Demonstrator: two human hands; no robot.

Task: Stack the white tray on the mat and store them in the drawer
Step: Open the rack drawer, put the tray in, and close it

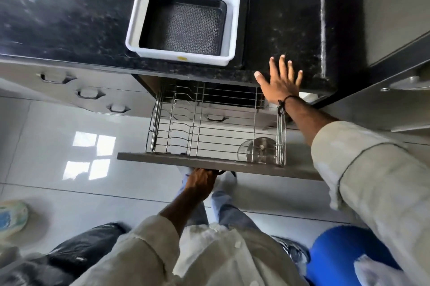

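The white tray (229,20) sits on a dark mat (244,29) on the black granite counter (69,18), near its front edge; a black perforated insert (186,27) lies inside the tray. Below the counter the drawer (209,163) stands pulled out, showing its wire rack (209,127). My left hand (201,181) is shut on the drawer handle under the front panel. My right hand (280,80) hovers open, fingers spread, over the counter edge to the right of the tray, apart from it.
A steel cup (258,149) lies in the rack's front right corner. Closed drawers with handles (89,93) line the left. A blue bin (349,253) and a black bag (86,246) stand on the glossy floor beside my legs. A cabinet (395,6) rises at the right.
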